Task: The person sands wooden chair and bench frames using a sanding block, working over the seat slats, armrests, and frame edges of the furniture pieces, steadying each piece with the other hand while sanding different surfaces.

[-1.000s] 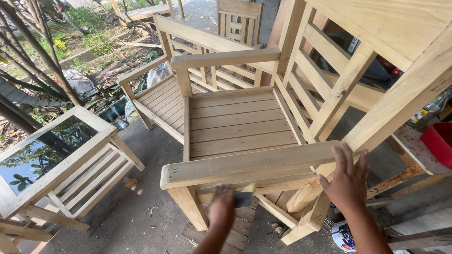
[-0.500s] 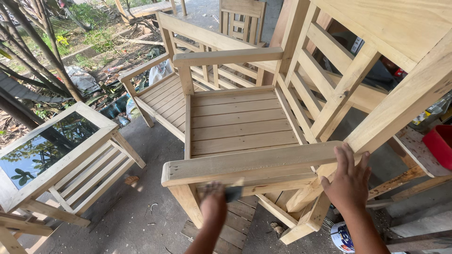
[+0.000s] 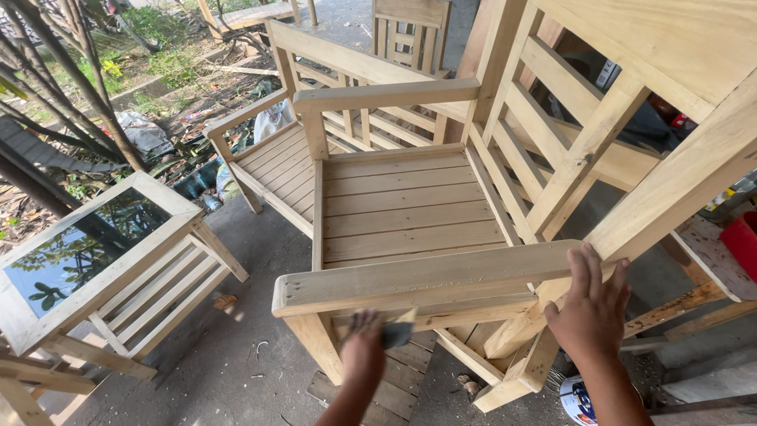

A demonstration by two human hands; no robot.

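Pale, unfinished wood fills the scene: a slatted wooden armchair point(image 3: 410, 205) of raw light timber stands on a grey concrete floor point(image 3: 229, 371) in an open outdoor yard. The right hand point(image 3: 593, 312) lies with fingers spread wide and flat against the rear end of the chair's near armrest point(image 3: 426, 278), where it meets the slanted back post. The left hand point(image 3: 364, 347) is lower and nearer the camera, just under the front part of that same armrest, closed around a small grey piece of sanding paper point(image 3: 398, 333) pressed against the rail below the armrest; this hand is blurred. Beyond both hands stretches the planked seat, then the far armrest.

Past the chair, away from the hands, stands a second slatted seat of the same pale wood point(image 3: 276, 158). Off to the left of the left hand is a low wooden side table with a glass top point(image 3: 87, 252) that mirrors sky and leaves. Beneath the left hand a weathered wooden pallet point(image 3: 386, 390) lies on the floor. To the right of the right hand shows a red plastic container point(image 3: 741, 244), and just below its wrist a round white and blue tin point(image 3: 579, 401). Bare tree trunks point(image 3: 55, 102), litter and green plants edge the yard at far left.
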